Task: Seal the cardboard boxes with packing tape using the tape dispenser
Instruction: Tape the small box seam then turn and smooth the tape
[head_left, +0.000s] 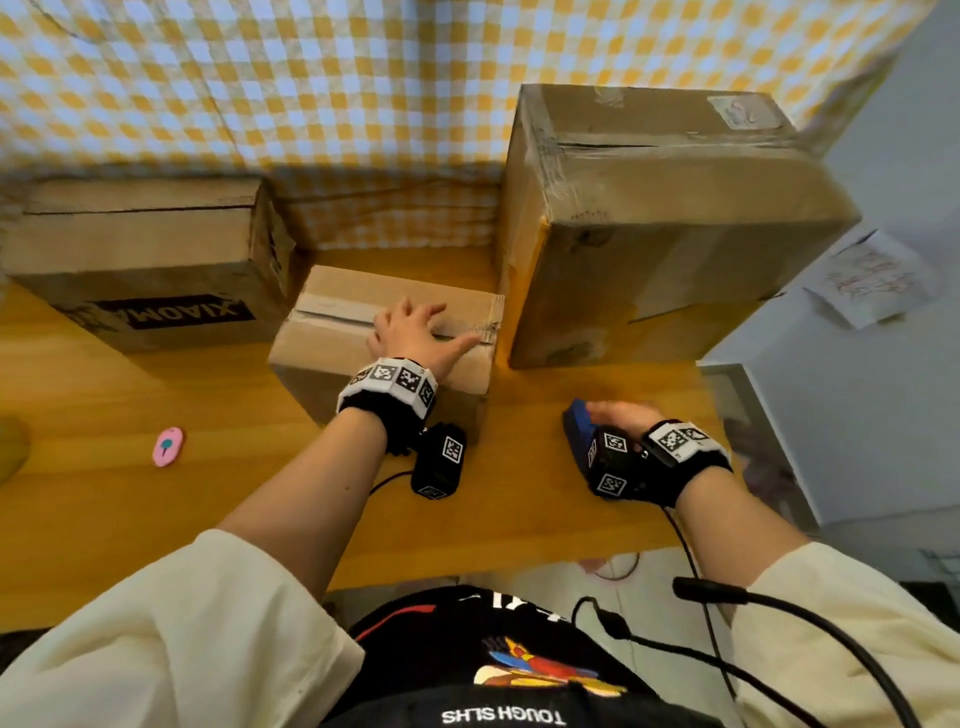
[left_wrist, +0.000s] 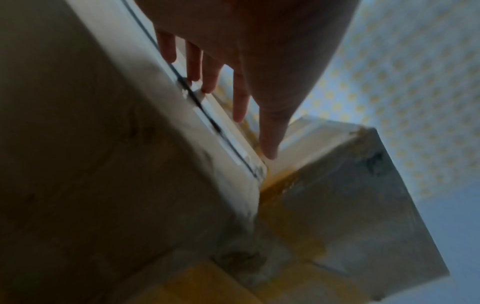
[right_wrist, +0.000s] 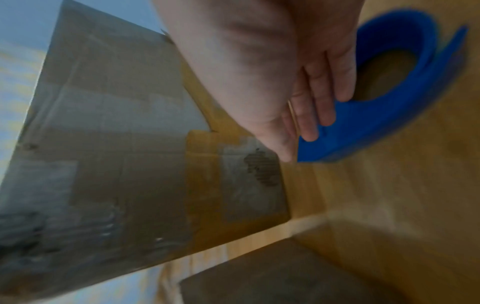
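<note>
A small cardboard box (head_left: 332, 343) stands mid-table, its top seam (left_wrist: 202, 111) carrying a strip of tape. My left hand (head_left: 415, 332) lies flat on that top with straight, spread fingers (left_wrist: 239, 98) by the seam. Right of it, a blue tape dispenser (head_left: 576, 421) lies on the wooden table. My right hand (head_left: 618, 415) hovers at it, and its nearly straight fingertips (right_wrist: 311, 115) touch the dispenser's blue body (right_wrist: 389, 92) without curling round it. A tall taped box (head_left: 649, 223) stands behind the dispenser. A box printed XIAOMI (head_left: 145, 260) sits at the left.
A small pink object (head_left: 168, 446) lies on the table (head_left: 156, 519) at the left. A yellow-checked cloth (head_left: 311, 78) hangs behind the boxes. The table's right edge runs just past my right wrist. Black cables trail from both wrist cameras over the near edge.
</note>
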